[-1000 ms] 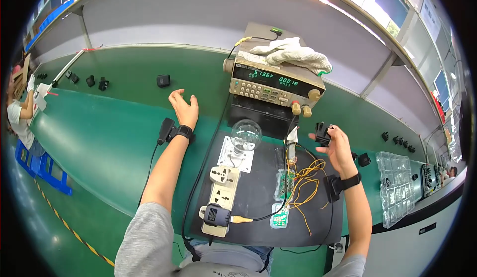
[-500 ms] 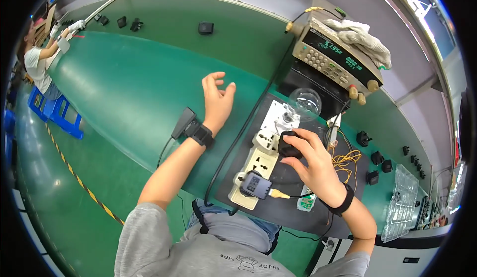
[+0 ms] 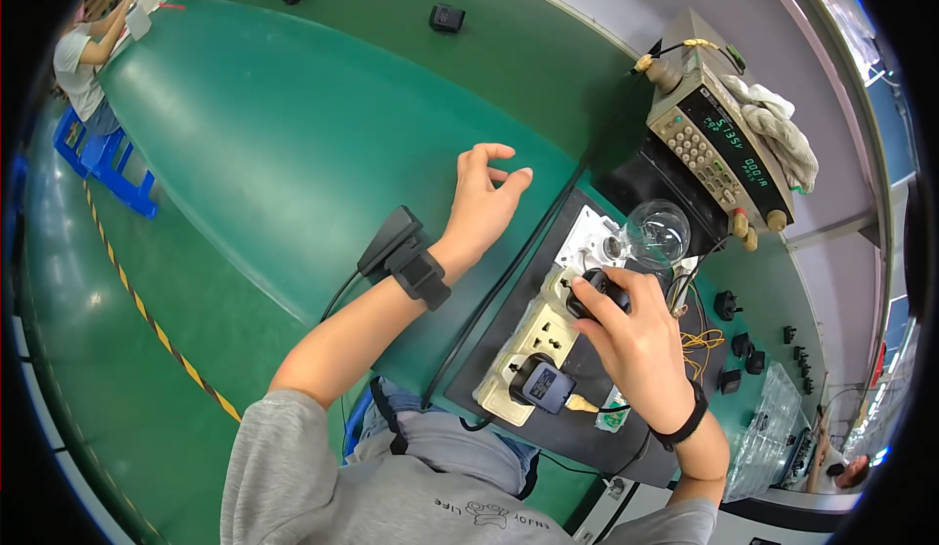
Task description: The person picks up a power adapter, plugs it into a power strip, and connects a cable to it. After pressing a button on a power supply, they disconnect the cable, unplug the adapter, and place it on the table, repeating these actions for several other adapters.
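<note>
My right hand (image 3: 641, 344) holds a black power adapter (image 3: 601, 294) between thumb and fingers, at the far end of a cream power strip (image 3: 554, 338). The adapter partly covers the end socket; whether its pins sit in it is hidden. A second dark adapter (image 3: 548, 388) with a grey face is plugged in at the strip's near end, and a yellow-ended cable plug (image 3: 581, 404) goes into its side. My left hand (image 3: 482, 198) hovers over the green tabletop, fingers loosely curled and apart, nothing in it. A glass bulb (image 3: 657, 234) stands in a white socket plate (image 3: 579, 236) beyond the strip.
A bench instrument (image 3: 719, 144) with a lit display stands at the back right, white gloves (image 3: 778, 134) on top. Yellow wires (image 3: 699, 347), loose adapters (image 3: 740, 345) and a clear plastic tray (image 3: 768, 428) lie on the right. A black cable (image 3: 509, 276) crosses the table. Another person (image 3: 83, 61) sits far left.
The whole view has shifted, moving the bench to the right and tilting it. The adapter in my right hand now overlaps the end socket more. The instrument's display reads differently.
</note>
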The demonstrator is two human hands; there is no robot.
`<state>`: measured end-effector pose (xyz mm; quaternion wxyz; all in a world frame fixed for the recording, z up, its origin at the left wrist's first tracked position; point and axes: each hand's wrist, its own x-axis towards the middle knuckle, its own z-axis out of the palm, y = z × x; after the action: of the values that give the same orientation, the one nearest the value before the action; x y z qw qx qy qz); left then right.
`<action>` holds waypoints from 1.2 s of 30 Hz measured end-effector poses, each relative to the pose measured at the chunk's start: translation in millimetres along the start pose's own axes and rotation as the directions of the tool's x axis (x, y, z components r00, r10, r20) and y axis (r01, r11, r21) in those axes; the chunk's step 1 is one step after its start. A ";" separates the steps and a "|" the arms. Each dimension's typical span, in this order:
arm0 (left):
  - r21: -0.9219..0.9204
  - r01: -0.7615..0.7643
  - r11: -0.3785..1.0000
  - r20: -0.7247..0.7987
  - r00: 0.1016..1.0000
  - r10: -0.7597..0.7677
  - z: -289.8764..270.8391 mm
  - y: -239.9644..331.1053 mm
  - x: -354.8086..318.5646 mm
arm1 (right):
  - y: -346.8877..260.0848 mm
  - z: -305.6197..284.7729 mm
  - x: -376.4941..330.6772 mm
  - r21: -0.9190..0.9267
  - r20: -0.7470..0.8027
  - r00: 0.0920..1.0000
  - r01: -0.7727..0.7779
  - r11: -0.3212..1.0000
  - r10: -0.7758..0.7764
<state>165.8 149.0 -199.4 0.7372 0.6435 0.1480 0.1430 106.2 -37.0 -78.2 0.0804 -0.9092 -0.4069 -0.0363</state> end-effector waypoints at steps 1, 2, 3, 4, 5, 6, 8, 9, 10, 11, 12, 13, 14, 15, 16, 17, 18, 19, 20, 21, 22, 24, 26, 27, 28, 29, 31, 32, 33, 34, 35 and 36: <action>0.007 0.003 1.000 0.017 1.000 -0.003 -0.1 -0.2 -0.9 | 0.6 -0.2 2.8 0.020 -0.006 1.000 0.006 1.000 -0.006; 0.006 0.006 1.000 0.016 1.000 -0.006 -1.0 -1.4 -1.1 | 0.7 0.0 3.9 0.040 -0.013 1.000 0.011 0.999 -0.010; 0.003 0.026 1.000 0.036 0.999 -0.026 -2.4 -2.4 -1.0 | 0.1 1.0 3.0 0.042 -0.010 1.000 0.011 0.999 -0.010; 0.000 0.044 0.999 0.060 0.997 -0.044 -3.0 -2.9 -0.5 | -0.7 1.9 1.8 0.046 -0.007 1.000 -0.001 0.999 0.001; 0.000 0.044 0.999 0.062 0.997 -0.044 -3.8 -3.8 -0.3 | -1.3 2.7 0.7 0.050 -0.006 1.000 -0.013 0.999 0.013; 0.038 0.027 0.999 0.085 0.996 -0.030 -4.9 -4.9 0.1 | 1.2 3.0 2.5 0.056 -0.030 0.999 0.013 0.998 -0.011; 0.073 0.001 0.997 0.119 0.993 -0.009 -3.4 -4.5 -0.1 | 16.4 1.2 9.4 0.233 0.039 0.997 -0.071 0.970 0.064; 0.109 -0.015 0.994 0.121 0.993 0.002 -1.5 -3.4 -0.6 | 22.9 1.1 12.0 0.399 0.121 0.985 -0.159 0.903 0.120; 0.148 -0.030 0.988 0.125 0.992 0.011 0.4 -2.9 -1.6 | 24.6 4.4 12.7 0.440 0.120 0.986 -0.159 0.884 0.118; 0.151 -0.037 0.988 0.136 0.991 0.016 1.9 -2.9 -2.0 | 23.6 6.8 10.8 0.440 0.112 0.986 -0.164 0.883 0.128; 0.121 -0.070 0.990 0.157 0.986 0.051 3.1 -2.7 -2.1 | 21.7 8.5 8.9 0.359 0.051 0.995 -0.097 0.928 0.085; 0.095 -0.107 0.990 0.182 0.979 0.088 2.5 0.4 -3.1 | 18.5 11.2 5.9 0.273 -0.012 0.999 -0.037 0.961 0.042; 0.104 -0.121 0.987 0.202 0.974 0.098 2.2 4.7 -5.9 | 16.0 13.3 1.9 0.211 -0.059 0.998 -0.003 0.977 0.016; 0.069 -0.260 0.963 0.228 0.944 0.239 1.6 10.3 -11.4 | 16.1 16.3 -2.9 0.240 -0.092 0.995 -0.012 0.971 0.036; 0.027 -0.398 0.917 0.251 0.891 0.379 1.2 16.1 -16.9 | 18.5 17.7 -5.4 0.265 -0.094 0.995 0.001 0.964 0.025; 0.027 -0.414 0.910 0.281 0.877 0.391 1.3 19.6 -25.3 | 23.1 18.3 -7.8 0.289 -0.097 0.995 0.009 0.957 0.020; -0.048 -0.451 0.891 0.318 0.839 0.441 -1.3 22.5 -38.5 | 26.1 18.5 -9.7 0.316 -0.101 0.995 0.035 0.948 -0.003; -0.129 -0.480 0.868 0.351 0.796 0.492 -5.3 25.0 -52.2 | 29.6 16.3 -13.6 0.340 -0.090 0.995 0.064 0.938 -0.035; -0.152 -0.511 0.846 0.438 0.732 0.521 -12.5 25.6 -65.9 | 31.4 12.3 -19.6 0.408 -0.088 0.996 0.044 0.912 -0.009; -0.168 -0.538 0.826 0.513 0.667 0.539 -22.4 26.8 -78.3 | 31.9 8.1 -24.6 0.480 -0.082 0.997 0.034 0.876 0.006; -0.156 -0.598 0.786 0.605 0.572 0.555 -28.5 34.6 -86.9 | 30.9 3.4 -34.4 0.481 -0.098 0.995 0.027 0.876 0.023; -0.090 -0.687 0.721 0.736 0.442 0.512 -38.1 38.7 -98.4 | 24.1 -4.1 -57.4 0.434 -0.090 0.987 -0.082 0.897 0.134; 0.024 -0.688 0.725 0.817 0.432 0.383 -35.1 52.0 -111.4 | 14.4 -7.6 -77.4 0.512 0.156 0.983 -0.169 0.842 0.102; 0.079 -0.687 0.723 0.847 0.428 0.314 -33.5 54.2 -114.7 | 13.3 -1.2 -88.3 0.545 0.214 0.975 -0.166 0.822 0.055; 0.089 -0.691 0.717 0.849 0.429 0.308 -34.8 53.8 -115.6 | 14.2 1.2 -94.4 0.553 0.205 0.978 -0.157 0.818 0.049; 0.112 -0.674 0.730 0.859 0.435 0.269 -36.4 50.3 -114.5 | 16.8 2.7 -100.4 0.494 0.142 0.990 -0.083 0.866 0.014; 0.153 -0.661 0.735 0.872 0.441 0.215 -37.5 48.8 -114.7 | 22.9 -9.5 -107.5 0.400 0.101 0.995 -0.055 0.915 0.016; 0.145 -0.630 0.763 0.865 0.455 0.211 -36.6 49.9 -115.4 | 29.9 -11.1 -110.0 0.373 0.048 0.996 -0.086 0.924 0.073; 0.138 -0.599 0.789 0.859 0.469 0.207 -37.2 52.6 -116.5 | 35.8 -11.1 -110.5 0.350 -0.007 0.992 -0.118 0.929 0.129; 0.150 -0.610 0.779 0.867 0.460 0.194 -37.3 55.5 -116.0 | 43.2 -10.1 -104.1 0.325 -0.094 0.981 -0.133 0.936 0.172; 0.134 -0.632 0.763 0.860 0.457 0.228 -36.1 57.0 -117.3 | 50.7 -6.6 -99.3 0.338 -0.147 0.965 -0.157 0.928 0.217; 0.118 -0.654 0.747 0.852 0.454 0.263 -35.6 58.5 -119.4 | 55.6 -0.9 -93.8 0.327 -0.173 0.961 -0.149 0.933 0.214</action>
<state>40.9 141.0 -141.9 0.4903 0.7974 -0.3517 0.0056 85.2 -142.5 -96.2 0.2673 -0.9103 -0.3108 -0.0580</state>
